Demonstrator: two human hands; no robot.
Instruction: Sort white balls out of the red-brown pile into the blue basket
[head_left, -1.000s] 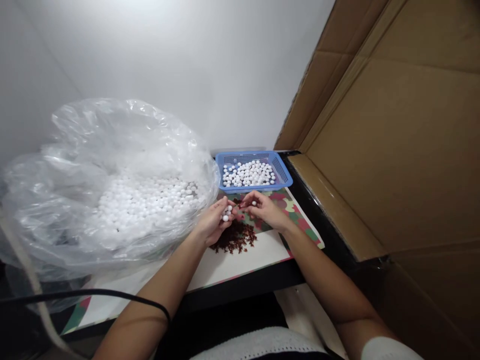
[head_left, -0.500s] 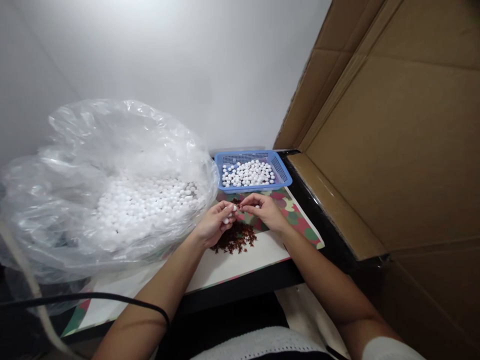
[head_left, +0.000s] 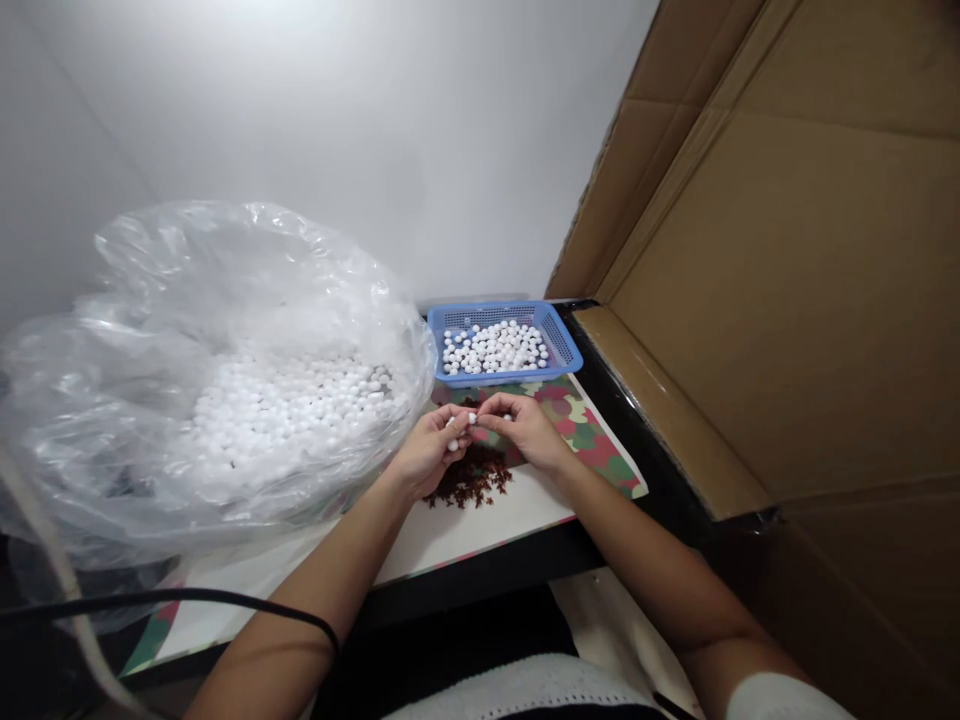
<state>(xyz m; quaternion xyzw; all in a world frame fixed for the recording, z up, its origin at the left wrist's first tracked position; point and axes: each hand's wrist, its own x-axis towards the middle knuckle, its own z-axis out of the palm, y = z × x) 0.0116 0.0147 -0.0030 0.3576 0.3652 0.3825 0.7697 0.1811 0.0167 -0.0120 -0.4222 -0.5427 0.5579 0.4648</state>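
Observation:
My left hand (head_left: 431, 448) is curled shut around several small white beads, held over a pile of dark red-brown bits (head_left: 472, 480) on the table. My right hand (head_left: 521, 425) meets it fingertip to fingertip, pinching a white bead (head_left: 471, 418) between thumb and forefinger. Just beyond the hands stands a blue plastic basket (head_left: 559, 340) with several white beads in it.
A big clear plastic bag (head_left: 225, 370) full of white beads fills the table's left side. A large open cardboard box (head_left: 787, 300) stands on the right. A camouflage-patterned mat (head_left: 600, 440) lies under the work. A black cable (head_left: 187, 595) crosses my left forearm.
My two hands have drawn together, so their fingertips now meet over the dark pile. The right hand moved slightly left toward the left hand.

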